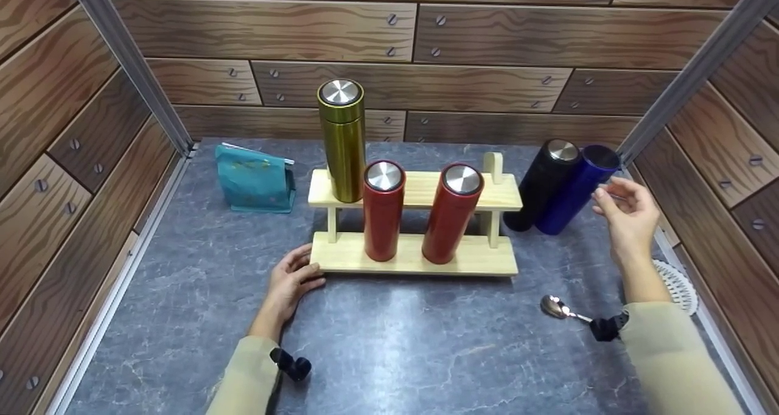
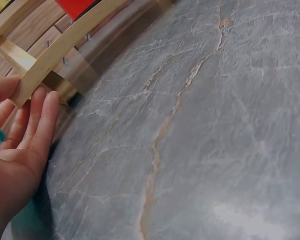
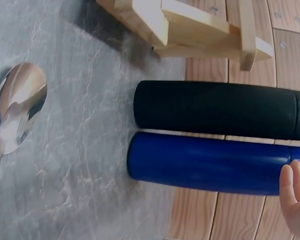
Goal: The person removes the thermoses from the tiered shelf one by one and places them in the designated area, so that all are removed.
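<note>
My left hand (image 1: pixel 291 283) grips the left end of the lower shelf of a two-tier wooden rack (image 1: pixel 342 255); in the left wrist view its thumb lies on top and fingers reach beneath the board. Two red thermos flasks (image 1: pixel 382 220) (image 1: pixel 451 220) stand on the lower shelf, and a gold thermos (image 1: pixel 344 147) stands on the upper one. To the right, my right hand (image 1: pixel 633 220) is beside the top of a blue thermos (image 1: pixel 572 190), its fingers overlapping the cap end in the right wrist view. A black thermos (image 3: pixel 215 110) stands next to the blue one.
A teal pouch (image 1: pixel 255 181) stands at the back left. A metal spoon (image 1: pixel 555 306) lies at the front right, and a white woven item (image 1: pixel 678 287) is partly hidden behind the right forearm. Wood-patterned walls (image 1: pixel 341 28) enclose the grey marbled table (image 1: pixel 426 348).
</note>
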`<state>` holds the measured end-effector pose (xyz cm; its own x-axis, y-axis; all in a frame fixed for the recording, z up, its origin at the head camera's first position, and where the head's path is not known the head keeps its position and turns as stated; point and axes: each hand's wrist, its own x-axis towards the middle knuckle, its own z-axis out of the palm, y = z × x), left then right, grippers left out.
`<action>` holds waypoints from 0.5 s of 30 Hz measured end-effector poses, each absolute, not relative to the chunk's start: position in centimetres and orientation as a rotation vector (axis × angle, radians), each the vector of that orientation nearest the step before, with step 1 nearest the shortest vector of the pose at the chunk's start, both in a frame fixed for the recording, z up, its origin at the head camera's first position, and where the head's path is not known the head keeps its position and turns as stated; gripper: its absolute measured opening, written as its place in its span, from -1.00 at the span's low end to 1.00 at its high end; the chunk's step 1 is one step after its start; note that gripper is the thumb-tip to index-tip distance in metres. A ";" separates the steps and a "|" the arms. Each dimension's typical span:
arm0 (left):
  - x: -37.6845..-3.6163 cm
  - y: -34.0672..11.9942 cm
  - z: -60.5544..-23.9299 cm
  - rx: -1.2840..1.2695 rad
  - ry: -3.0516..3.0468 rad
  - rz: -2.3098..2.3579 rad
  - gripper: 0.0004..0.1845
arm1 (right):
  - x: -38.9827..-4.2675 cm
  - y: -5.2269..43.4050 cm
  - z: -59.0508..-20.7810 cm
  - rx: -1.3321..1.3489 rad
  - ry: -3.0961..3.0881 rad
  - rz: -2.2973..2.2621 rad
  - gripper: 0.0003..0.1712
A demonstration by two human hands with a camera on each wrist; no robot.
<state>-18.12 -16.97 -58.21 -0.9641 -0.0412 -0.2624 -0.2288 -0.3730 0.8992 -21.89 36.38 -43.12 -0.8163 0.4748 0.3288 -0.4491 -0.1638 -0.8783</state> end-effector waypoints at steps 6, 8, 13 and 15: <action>-18.2 -17.2 -57.8 -0.362 1.699 2.452 -0.41 | -21.4 34.9 -42.1 0.069 -1.509 2.093 -0.61; -18.2 -17.3 -57.8 -0.361 1.697 2.446 -0.40 | -21.1 34.3 -41.7 0.116 -1.520 2.116 -0.60; -18.4 -17.4 -57.8 -0.356 1.679 2.439 -0.40 | -20.7 32.7 -40.4 0.245 -1.561 2.137 -0.60; -18.4 -17.3 -57.9 -0.355 1.671 2.443 -0.40 | -20.7 32.1 -39.9 0.277 -1.580 2.127 -0.60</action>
<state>-18.37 -17.34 -57.91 -0.9590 -0.0013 -0.2835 -0.2637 -0.3625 0.8939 -20.66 32.12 -39.92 -0.8677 0.2504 0.4295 -0.4835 -0.2243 -0.8461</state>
